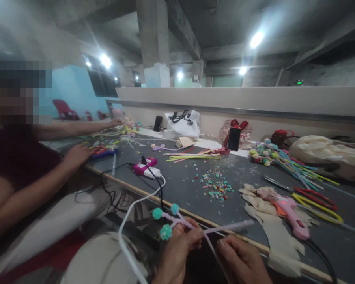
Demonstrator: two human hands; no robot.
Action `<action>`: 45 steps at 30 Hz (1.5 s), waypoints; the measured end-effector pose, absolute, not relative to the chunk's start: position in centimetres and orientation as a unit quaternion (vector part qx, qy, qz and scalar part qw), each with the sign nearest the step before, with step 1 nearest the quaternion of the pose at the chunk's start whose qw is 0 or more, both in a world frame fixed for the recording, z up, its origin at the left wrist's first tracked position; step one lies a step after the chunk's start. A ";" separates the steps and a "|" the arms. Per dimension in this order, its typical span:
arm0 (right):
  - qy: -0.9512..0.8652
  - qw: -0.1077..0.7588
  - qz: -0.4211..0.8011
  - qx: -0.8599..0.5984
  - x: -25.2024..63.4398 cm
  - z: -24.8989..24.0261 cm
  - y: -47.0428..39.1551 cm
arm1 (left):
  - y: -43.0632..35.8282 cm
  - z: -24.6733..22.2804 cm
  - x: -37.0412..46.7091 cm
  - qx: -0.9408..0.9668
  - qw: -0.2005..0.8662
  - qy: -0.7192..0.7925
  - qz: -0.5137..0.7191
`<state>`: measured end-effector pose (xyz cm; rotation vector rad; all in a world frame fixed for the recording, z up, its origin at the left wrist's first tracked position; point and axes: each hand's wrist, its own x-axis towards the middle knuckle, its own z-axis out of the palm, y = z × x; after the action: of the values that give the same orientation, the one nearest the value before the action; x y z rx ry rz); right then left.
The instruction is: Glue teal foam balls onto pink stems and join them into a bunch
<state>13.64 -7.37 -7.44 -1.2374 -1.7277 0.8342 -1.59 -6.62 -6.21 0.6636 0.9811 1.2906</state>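
- At the near table edge, low in the head view: a bundle of lilac pipe-cleaner stems [201,228] tipped with three teal pom-poms [165,232], held across both hands just above the lap.
- Left hand [177,248] pinched round the stems right below the pom-poms, fingers closed on the bundle.
- Right hand [242,260] closed on the same stems further along, loose ends poking out toward the table.
- Best kept tight at the left pinch so the heads stay level; any twisting better done by the right hand, close to that pinch, to stop the stems splaying.
- Just beyond the right hand: a pink glue gun [292,215] lying on crumpled paper [272,228], tip worth avoiding.
- Farther out: red and yellow scissors [316,199], scattered coloured scraps [217,185], a pile of finished stems [272,156].
- Off to the left: a co-worker's hand [77,154] near a pink charger [144,166].
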 end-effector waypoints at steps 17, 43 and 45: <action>-0.839 0.396 0.109 -0.357 12.9 -5.6 -6.7 | -6.4 -7.4 -1.0 0.299 0.664 0.381 0.570; -0.778 0.412 0.190 -0.435 14.2 -5.7 -7.4 | -6.6 -6.1 -1.5 0.268 0.690 0.344 0.578; -0.837 0.432 -0.066 -0.328 15.1 -5.4 -7.2 | -6.6 -5.9 -1.4 0.260 0.700 0.337 0.573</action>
<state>15.06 -7.22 -5.45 -0.8182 -2.0877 -0.1657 -1.39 -6.61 -5.85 0.5790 0.7508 1.2760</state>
